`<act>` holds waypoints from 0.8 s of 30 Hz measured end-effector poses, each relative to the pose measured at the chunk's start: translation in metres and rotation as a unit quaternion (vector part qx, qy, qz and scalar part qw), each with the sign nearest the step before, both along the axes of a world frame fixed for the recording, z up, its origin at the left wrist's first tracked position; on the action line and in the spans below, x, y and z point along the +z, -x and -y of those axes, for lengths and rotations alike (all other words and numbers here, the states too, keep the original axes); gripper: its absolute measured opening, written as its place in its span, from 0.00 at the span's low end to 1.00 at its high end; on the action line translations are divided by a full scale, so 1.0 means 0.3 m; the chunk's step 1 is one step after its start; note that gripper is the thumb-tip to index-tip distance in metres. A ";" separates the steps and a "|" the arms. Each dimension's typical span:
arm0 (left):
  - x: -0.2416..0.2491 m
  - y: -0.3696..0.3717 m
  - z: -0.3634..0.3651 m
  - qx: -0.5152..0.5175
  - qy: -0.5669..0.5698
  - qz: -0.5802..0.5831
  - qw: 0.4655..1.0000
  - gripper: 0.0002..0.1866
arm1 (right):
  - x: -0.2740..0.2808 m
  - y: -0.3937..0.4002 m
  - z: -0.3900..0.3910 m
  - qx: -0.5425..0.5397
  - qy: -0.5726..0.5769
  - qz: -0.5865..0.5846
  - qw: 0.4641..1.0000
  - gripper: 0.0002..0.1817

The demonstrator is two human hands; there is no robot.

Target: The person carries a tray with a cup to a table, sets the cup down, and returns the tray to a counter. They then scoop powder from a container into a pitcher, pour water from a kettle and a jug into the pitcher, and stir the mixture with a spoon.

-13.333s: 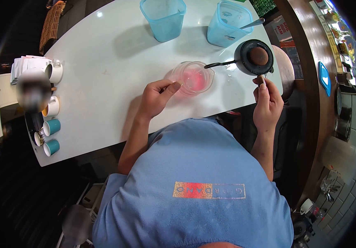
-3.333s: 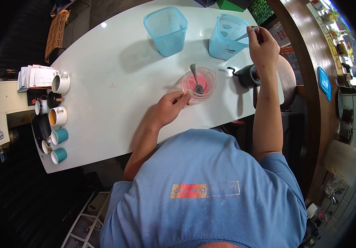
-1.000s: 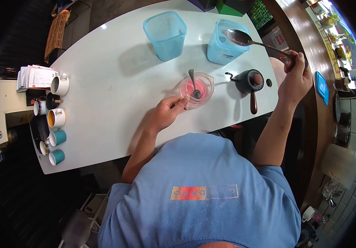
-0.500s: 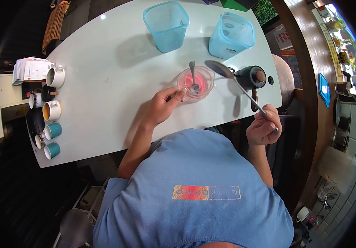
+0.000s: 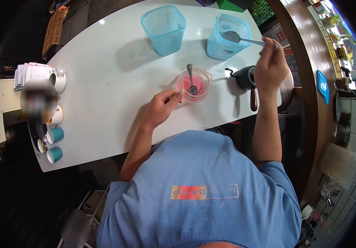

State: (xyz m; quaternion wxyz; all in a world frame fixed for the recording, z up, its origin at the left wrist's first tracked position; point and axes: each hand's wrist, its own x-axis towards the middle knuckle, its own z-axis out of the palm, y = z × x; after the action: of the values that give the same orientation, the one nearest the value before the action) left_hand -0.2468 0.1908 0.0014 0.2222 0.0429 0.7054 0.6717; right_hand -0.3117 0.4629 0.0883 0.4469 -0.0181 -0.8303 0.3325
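My left hand (image 5: 163, 106) pinches the near-left edge of a clear measuring cup (image 5: 205, 91) with a small spout. Pink contents fill its bottom, and a small metal spoon (image 5: 191, 76) leans inside. My right hand (image 5: 271, 66) is closed on the handle of a large metal spoon (image 5: 248, 40). That spoon's bowl overlaps the mouth of the right-hand light blue plastic container (image 5: 223, 50). A second such container (image 5: 163, 37) stands to its left. Beneath my right hand is a dark kettle (image 5: 243, 77) with a thin curved spout, partly hidden by the wrist.
Along the left table edge stand white mugs (image 5: 60, 82) and teal cups (image 5: 55, 135), beside stacked papers (image 5: 35, 73). A person's blurred head (image 5: 38, 99) covers part of that edge. A wooden beam (image 5: 306, 82) runs along the right, with a blue lid (image 5: 322, 87) beyond.
My right hand has moved up and away from me, carrying the large spoon from beside the measuring cup to the right container. A person's head has appeared at the left. My left hand stays put.
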 end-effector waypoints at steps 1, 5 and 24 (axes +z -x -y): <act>-0.005 0.000 0.001 -0.002 0.002 0.004 1.000 0.19 | -0.006 0.016 0.014 -0.004 -0.029 0.024 0.999 0.09; -0.003 0.002 -0.001 -0.006 0.019 -0.004 1.000 0.20 | -0.023 0.076 0.045 -0.004 -0.060 0.095 0.994 0.11; -0.002 0.005 0.002 -0.012 0.019 -0.011 1.000 0.19 | -0.002 0.097 0.007 -0.081 0.034 0.132 0.987 0.17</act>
State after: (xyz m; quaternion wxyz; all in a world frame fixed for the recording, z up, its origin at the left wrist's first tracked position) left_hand -0.2484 0.1901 0.0009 0.2231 0.0549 0.7202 0.6546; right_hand -0.3407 0.4607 0.0877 0.3580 -0.1437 -0.8661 0.3178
